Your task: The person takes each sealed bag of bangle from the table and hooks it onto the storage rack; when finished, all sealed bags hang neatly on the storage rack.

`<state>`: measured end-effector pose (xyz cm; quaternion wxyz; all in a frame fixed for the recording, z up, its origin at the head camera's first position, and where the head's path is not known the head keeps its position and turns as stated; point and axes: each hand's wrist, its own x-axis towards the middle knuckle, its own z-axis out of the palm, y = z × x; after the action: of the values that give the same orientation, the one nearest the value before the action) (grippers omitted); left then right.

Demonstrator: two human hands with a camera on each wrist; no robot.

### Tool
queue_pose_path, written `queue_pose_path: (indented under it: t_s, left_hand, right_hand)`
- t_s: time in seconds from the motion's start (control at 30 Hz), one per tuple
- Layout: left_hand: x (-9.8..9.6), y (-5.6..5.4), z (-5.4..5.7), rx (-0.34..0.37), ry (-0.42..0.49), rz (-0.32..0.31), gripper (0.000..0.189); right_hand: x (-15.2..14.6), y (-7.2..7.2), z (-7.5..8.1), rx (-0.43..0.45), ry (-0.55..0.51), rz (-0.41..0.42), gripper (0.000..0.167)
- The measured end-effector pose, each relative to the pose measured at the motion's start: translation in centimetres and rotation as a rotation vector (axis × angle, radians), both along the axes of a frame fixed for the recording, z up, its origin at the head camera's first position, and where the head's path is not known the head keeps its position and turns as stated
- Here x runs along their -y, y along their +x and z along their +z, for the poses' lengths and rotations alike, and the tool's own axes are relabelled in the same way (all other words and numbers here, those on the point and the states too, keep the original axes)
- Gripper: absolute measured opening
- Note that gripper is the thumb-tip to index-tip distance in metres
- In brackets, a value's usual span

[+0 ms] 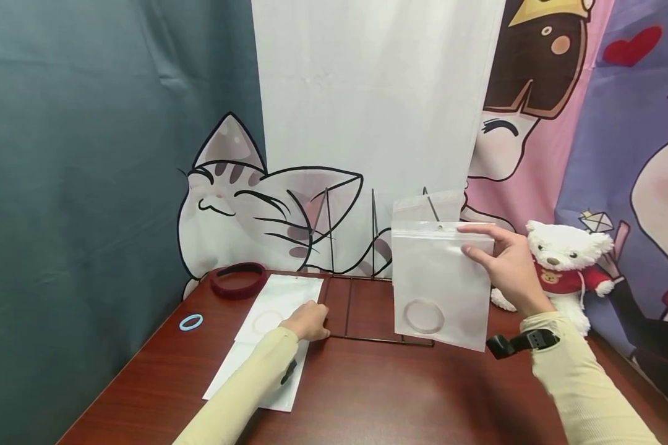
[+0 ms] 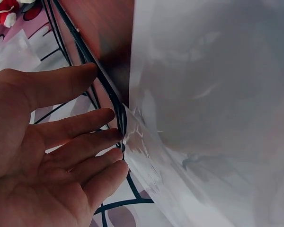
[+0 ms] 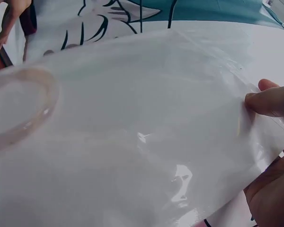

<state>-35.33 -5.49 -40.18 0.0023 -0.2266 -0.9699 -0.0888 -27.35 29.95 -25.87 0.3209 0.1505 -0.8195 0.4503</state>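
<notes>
My right hand (image 1: 509, 262) pinches the top right corner of a white zip bag (image 1: 445, 278), thumb in front. A pale ring-shaped bangle (image 1: 423, 316) shows through it near the bottom. The bag's punched hole is by the tip of a prong on the dark wire rack (image 1: 373, 232); whether the prong passes through is unclear. My left hand (image 1: 306, 320) is at the rack's left edge, its fingers extended and fingertips against the wire in the left wrist view. Beside it, white bags (image 1: 256, 364) lie overlapping on the table, one with a faint ring inside.
A dark red headband (image 1: 238, 281) and a light blue ring (image 1: 191, 322) lie at the table's left. Another clear bag (image 1: 423, 207) is behind the held one on the rack. A white teddy bear (image 1: 568, 266) in a red top sits at the right. Printed curtains hang behind.
</notes>
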Motion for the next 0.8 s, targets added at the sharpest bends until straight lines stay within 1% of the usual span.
queue_pose_path:
  t_s: [0.23, 0.37, 0.57, 0.8]
  left_hand:
    - [-0.1, 0.3, -0.1, 0.003, 0.006, 0.009, 0.022]
    - [-0.2, 0.3, 0.0, -0.003, -0.002, 0.009, 0.022]
    - [-0.2, 0.3, 0.0, -0.011, -0.014, 0.007, 0.022]
    - [-0.2, 0.2, 0.2, 0.016, -0.016, 0.015, 0.022]
  right_hand:
    - [-0.1, -0.1, -0.1, -0.005, -0.067, 0.047, 0.038]
    - [-0.2, -0.2, -0.2, 0.006, -0.077, 0.050, 0.038]
    - [-0.4, -0.8, -0.3, 0.031, -0.043, -0.002, 0.037]
    - [-0.3, -2.6, -0.1, 0.035, -0.014, -0.045, 0.035]
